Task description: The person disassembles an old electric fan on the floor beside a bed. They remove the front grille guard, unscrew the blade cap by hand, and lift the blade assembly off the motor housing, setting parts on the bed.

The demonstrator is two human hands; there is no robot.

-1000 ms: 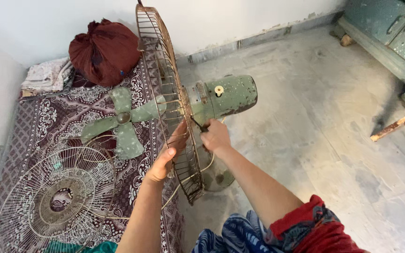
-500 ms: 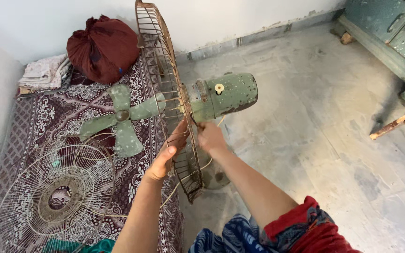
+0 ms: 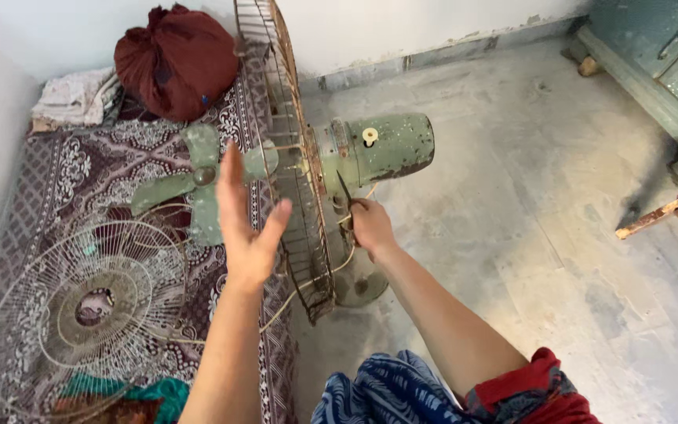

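An old green pedestal fan stands on the floor, its motor housing (image 3: 382,148) pointing right and its rusty rear wire guard (image 3: 292,157) upright in front. My left hand (image 3: 246,224) is raised with fingers spread, just left of the guard and off it. My right hand (image 3: 369,224) is behind the guard, under the motor, closed on a thin dark tool (image 3: 344,191) that looks like a screwdriver, pointing up at the motor's neck. A pale cord loops near that hand.
On the patterned mattress (image 3: 56,204) lie the green fan blade (image 3: 198,184) and a round front wire guard (image 3: 80,306). A dark red cloth bundle (image 3: 174,59) and folded cloth (image 3: 72,98) sit by the wall. A teal cabinet (image 3: 661,55) stands at right.
My left hand let go of the rear guard's wires and lifted away, fingers spread. My right hand stayed behind the guard with the tool, shifting slightly.
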